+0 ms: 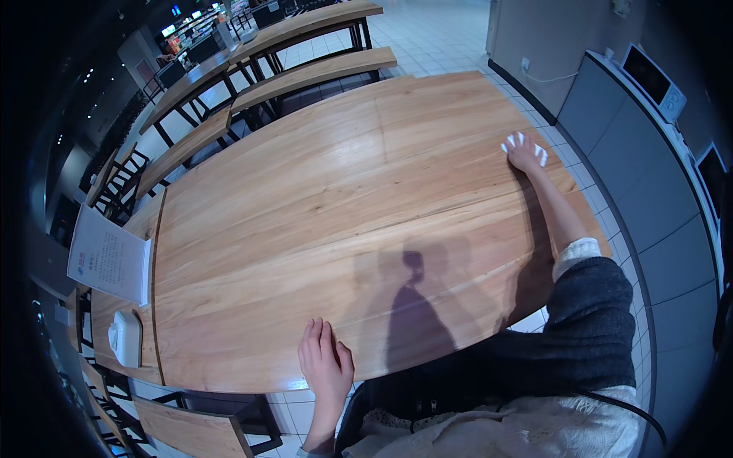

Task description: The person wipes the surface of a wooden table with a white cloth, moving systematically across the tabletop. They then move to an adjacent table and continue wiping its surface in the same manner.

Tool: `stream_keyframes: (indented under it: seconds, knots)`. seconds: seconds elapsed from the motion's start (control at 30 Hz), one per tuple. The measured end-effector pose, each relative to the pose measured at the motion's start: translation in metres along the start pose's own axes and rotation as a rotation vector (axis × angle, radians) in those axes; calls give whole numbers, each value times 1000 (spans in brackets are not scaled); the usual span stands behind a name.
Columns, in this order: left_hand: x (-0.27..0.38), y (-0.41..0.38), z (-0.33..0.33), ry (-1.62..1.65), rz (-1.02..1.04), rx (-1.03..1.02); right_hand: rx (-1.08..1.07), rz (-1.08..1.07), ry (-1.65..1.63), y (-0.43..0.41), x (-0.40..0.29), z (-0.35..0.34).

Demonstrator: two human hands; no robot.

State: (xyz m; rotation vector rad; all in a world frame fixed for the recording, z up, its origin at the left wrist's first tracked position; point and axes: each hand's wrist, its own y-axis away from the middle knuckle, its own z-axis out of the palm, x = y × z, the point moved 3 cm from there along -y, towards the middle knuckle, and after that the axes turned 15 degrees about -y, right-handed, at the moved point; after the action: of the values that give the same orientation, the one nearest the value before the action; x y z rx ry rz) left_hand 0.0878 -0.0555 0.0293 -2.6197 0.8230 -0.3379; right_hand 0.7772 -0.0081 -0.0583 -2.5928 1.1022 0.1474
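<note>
My right hand lies palm down on a folded white tissue or cloth, pressed on the far right part of the wooden table. White edges of it show between and beside the fingers; the rest is hidden beneath the hand. My left hand rests at the table's near edge, palm down, fingers lying loosely on the wood with nothing visible in them. A shadow of my head and body falls across the tabletop between the two arms.
A sign in a clear stand and a white tissue box stand at the table's left end. Wooden benches and another table lie beyond. A grey cabinet with a microwave is at right. A wooden seat is below left.
</note>
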Motion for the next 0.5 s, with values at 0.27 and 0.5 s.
stream_keyframes:
  seconds: [0.27, 0.5]
  knots:
    - [-10, 3, -9, -81, -81, -52, -353, -1167, -202, 157, -446, 41]
    - [-12, -14, -10, -20, -95, -98, -462, -1316, -574, 264, -590, 23]
